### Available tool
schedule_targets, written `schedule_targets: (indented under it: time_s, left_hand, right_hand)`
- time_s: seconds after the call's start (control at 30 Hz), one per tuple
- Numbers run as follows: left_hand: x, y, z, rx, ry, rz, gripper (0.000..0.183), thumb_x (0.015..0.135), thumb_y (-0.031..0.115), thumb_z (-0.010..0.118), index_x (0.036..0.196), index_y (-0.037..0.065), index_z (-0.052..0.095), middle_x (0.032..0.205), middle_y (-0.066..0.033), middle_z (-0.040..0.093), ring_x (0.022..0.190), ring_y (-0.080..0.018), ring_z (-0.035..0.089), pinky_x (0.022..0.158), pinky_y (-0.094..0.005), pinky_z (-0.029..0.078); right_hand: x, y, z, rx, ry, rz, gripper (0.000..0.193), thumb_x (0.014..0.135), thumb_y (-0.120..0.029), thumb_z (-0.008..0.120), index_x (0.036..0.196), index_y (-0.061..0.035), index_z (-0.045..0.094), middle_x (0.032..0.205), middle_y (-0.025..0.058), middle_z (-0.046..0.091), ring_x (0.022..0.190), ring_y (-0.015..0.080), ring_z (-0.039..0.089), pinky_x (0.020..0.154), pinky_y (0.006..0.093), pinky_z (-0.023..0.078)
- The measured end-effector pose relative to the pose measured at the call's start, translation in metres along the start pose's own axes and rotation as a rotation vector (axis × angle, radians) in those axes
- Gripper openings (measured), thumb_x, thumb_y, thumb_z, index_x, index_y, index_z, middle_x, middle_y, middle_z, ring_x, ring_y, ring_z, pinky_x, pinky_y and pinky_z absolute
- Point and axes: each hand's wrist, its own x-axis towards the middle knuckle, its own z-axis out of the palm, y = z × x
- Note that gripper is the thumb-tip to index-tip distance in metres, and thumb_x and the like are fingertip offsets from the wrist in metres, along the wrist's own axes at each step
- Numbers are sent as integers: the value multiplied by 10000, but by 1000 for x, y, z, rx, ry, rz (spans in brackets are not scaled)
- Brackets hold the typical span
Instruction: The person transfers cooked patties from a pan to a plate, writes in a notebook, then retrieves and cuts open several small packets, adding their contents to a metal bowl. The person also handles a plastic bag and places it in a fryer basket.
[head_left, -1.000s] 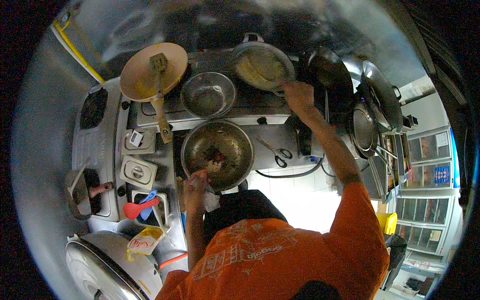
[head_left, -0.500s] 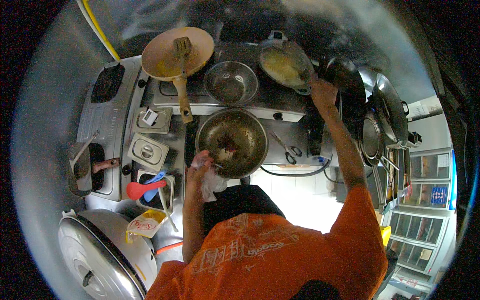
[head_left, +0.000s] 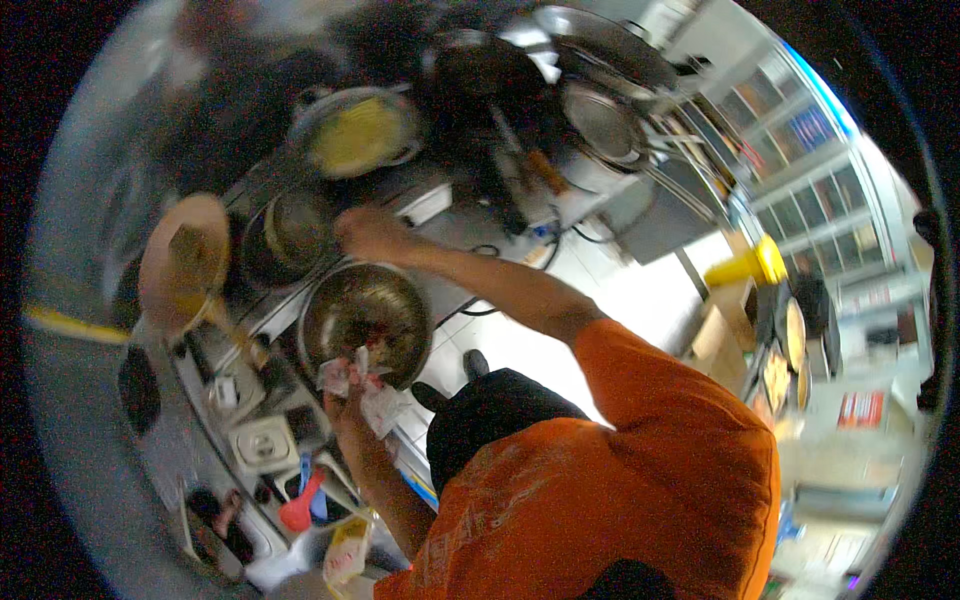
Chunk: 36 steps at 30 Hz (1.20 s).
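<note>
My left hand (head_left: 343, 384) is closed round a crumpled clear plastic bag (head_left: 384, 402), at the near rim of a large round metal bowl (head_left: 320, 330). Dark red bits lie in the bottom of this bowl. My right hand (head_left: 370, 236) hovers above the bowl's far rim, its fingers blurred; whether it holds anything does not show. Just left of it sits a smaller metal bowl (head_left: 285, 235) on the stove. Behind is an oval pot (head_left: 400, 135) with yellowish contents, apart from my right hand.
On the left are a tan frying pan (head_left: 165, 265) with a spatula, a lidded steel container (head_left: 265, 443) and a red ladle (head_left: 300, 512). Dark woks (head_left: 480, 70) stand at the back. A yellow bin (head_left: 750, 262) and cardboard box (head_left: 722, 335) are on the right.
My right hand has left the oval pot's handle and come nearer to the large bowl. My left hand keeps the bag. The whole view has swung to the right and blurred.
</note>
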Motion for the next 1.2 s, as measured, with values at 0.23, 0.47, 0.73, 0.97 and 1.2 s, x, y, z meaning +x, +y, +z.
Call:
schedule_targets:
  time_s: [0.23,0.47,0.73,0.97,1.2]
  left_hand:
    - [-6,-33,97,195,102,3,319,923,180,812,1176,88,640,1113,-54,695,929,-178,642,786,-355,560]
    - [-49,-169,265,383,-367,17,278,977,223,763,1159,59,632,1148,-86,696,1061,-175,646,949,-347,523]
    - [-167,-321,461,565,-923,-211,186,977,231,763,1064,83,693,971,7,669,740,-62,521,689,-243,435]
    - [-243,-454,617,503,-1118,-388,227,974,271,778,1037,80,671,879,55,601,777,-47,515,676,-223,418]
    - [-273,-574,745,525,-1264,-471,188,985,189,761,1079,74,646,924,47,601,820,-55,525,716,-233,438]
  right_hand:
    - [-166,-1,-76,74,505,-261,411,961,-328,668,1274,-61,649,1039,160,717,968,376,689,867,494,553]
    - [-424,97,-138,559,632,63,105,870,-56,767,967,-25,739,963,143,748,871,286,718,776,408,570]
    - [-711,217,-214,705,1211,624,71,992,-65,657,1002,-13,703,841,14,677,736,90,607,678,260,518]
    - [-837,300,-261,1173,1842,509,333,1019,-252,694,1285,-75,600,1060,75,708,922,162,678,764,285,530]
    - [-870,426,-279,1227,1796,685,229,961,-98,735,1145,-4,635,948,83,712,784,157,678,718,276,563]
